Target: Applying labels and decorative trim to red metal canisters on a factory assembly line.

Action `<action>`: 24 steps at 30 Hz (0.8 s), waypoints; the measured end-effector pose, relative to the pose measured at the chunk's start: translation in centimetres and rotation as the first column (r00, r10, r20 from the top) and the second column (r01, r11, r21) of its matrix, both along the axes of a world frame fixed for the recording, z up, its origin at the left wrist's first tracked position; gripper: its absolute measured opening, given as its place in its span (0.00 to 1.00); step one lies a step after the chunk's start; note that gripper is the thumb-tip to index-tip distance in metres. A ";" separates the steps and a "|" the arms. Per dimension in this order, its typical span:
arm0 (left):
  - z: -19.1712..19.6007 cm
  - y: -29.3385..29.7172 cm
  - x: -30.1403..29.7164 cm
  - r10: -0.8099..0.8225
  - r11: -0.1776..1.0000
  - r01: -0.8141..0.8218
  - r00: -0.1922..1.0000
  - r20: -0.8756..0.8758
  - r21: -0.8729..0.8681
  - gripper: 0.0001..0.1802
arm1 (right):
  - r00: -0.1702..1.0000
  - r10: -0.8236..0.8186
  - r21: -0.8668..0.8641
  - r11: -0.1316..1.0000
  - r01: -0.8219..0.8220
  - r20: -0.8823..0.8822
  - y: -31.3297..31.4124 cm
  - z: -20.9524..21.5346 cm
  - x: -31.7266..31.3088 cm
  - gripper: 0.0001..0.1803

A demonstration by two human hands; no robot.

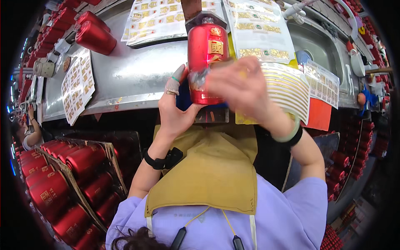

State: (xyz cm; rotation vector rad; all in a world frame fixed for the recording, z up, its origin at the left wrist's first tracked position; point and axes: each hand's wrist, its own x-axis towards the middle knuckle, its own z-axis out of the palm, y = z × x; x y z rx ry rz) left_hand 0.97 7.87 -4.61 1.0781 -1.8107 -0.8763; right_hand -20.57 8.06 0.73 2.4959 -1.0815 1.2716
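Note:
A glossy red bottle (207,46) with raised gold characters stands in front of me, its bare neck at the far end. My left hand (177,98) is closed around the bottle's lower left side, the thumb at its base. One finger of that hand wears a pale finger cover with a green band. Over the bottle's lower front is my right hand (243,85), curled and smeared by motion. A shiny, silvery or clear thing (198,78) shows at its fingertips, too blurred to name. The right hand covers part of the bottle's lettering.
Sheets of gold stickers (156,21) lie behind the bottle, with more sticker sheets (264,31) on the right and a small stack (79,83) at left. Two red bottles (96,37) lie on the metal counter (129,75). A sink (316,39) is at right; crates of red bottles (62,183) stand lower left.

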 end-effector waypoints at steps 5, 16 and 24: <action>-0.5 0.1 0.3 -0.011 0.997 0.012 1.000 -0.014 0.074 0.48 | 0.981 -0.060 0.150 0.988 0.032 0.184 -0.6 0.8 -0.4 0.14; 0.6 3.0 -1.3 0.151 0.856 0.035 0.937 0.315 -0.516 0.27 | 0.713 -0.427 0.408 0.888 0.213 0.556 -0.4 0.4 -4.0 0.11; 0.6 4.3 -4.2 0.305 0.877 -0.077 0.852 0.426 -0.474 0.31 | 0.559 -0.403 0.474 0.880 0.020 0.725 -0.2 0.3 -1.9 0.13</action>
